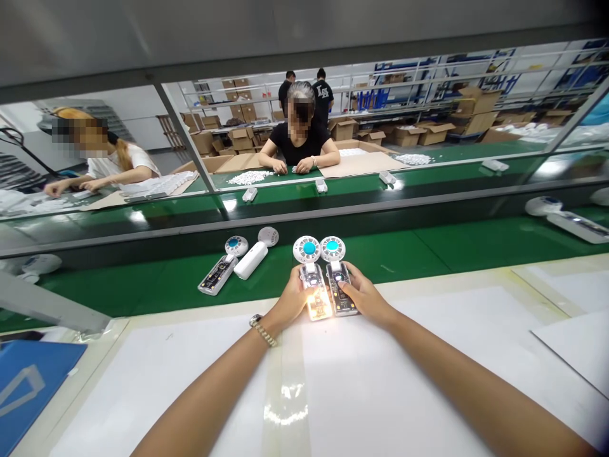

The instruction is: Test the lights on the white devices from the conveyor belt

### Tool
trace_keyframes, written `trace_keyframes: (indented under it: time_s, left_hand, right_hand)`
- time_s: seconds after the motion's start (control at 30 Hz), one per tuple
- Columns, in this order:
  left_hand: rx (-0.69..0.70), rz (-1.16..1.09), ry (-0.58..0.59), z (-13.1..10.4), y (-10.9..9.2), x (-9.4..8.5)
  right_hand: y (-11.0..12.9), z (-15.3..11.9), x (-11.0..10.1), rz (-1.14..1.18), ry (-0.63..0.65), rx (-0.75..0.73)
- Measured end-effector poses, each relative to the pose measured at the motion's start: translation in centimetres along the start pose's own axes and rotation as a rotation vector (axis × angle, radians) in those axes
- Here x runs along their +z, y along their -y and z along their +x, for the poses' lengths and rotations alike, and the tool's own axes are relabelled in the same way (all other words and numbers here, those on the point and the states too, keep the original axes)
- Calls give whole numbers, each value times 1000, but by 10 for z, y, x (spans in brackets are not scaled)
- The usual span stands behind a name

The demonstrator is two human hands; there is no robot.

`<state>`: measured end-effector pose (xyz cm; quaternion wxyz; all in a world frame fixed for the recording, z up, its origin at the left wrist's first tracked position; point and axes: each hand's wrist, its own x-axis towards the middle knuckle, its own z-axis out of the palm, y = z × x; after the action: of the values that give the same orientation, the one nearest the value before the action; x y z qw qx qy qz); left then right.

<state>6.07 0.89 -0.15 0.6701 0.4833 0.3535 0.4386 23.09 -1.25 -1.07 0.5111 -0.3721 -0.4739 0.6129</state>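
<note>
Two white handheld fans with round heads and blue centres are held side by side over the table's far edge. My left hand is closed around the left handheld fan, whose clear-fronted body glows bright yellow-orange. Around the right handheld fan my right hand is closed, its thumb on the front near the button area. That body is mostly dark, with circuit parts and small yellow spots showing through. Further left on the green belt lie a clear-fronted fan and a fan with its white back up.
A green conveyor belt runs across beyond the white worktable. More fans lie at its right. A blue folder is at lower left. Two co-workers sit across a second belt carrying white casings; a metal post stands at left.
</note>
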Motion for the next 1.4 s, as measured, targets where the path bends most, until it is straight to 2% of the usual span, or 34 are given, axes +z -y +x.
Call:
trace_keyframes:
  time_s: [0.17,0.43,0.7,1.2,1.4]
  left_hand:
    - [-29,6,-14,0,1,-1]
    - [-3,-38,55,0,3,-6]
    - [9,-43,59,1,7,-8]
    - [1,-65,76,1,7,-9]
    - [-74,-109,46,0,0,-4]
  right_hand:
    - [0,1,-1,-13,1,10]
    - [-1,1,-2,4,43,-15]
    - [-4,3,-5,-28,88,-111]
    - [-9,2,-8,-7,93,-106]
    - [-5,1,-7,9,58,-49]
